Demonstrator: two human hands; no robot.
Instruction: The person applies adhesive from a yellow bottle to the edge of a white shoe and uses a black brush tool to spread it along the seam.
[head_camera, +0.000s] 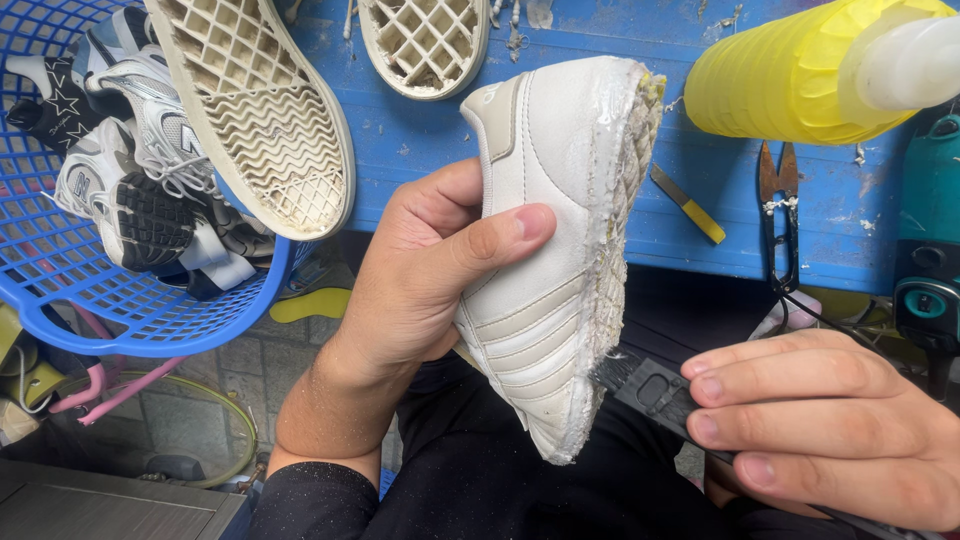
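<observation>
The white sneaker (545, 250) was clasped by the left hand (420, 270) above the lap, sole missing. A black brush (655, 390), pinched in the right hand (830, 430), touched its glue-crusted underside; cleaning seemed unfinished.

The only package is a yellow ribbed plastic bottle with a cloudy white cap (800, 70), lying on its side at the far right corner of the blue wooden workbench (690, 190), cap pointing right. No label shows on its visible side. The one label is a small grey-beige heel patch with white lettering (497, 100), at the top of the white leather sports shoe (545, 250). No signs or screens are in view.
</observation>
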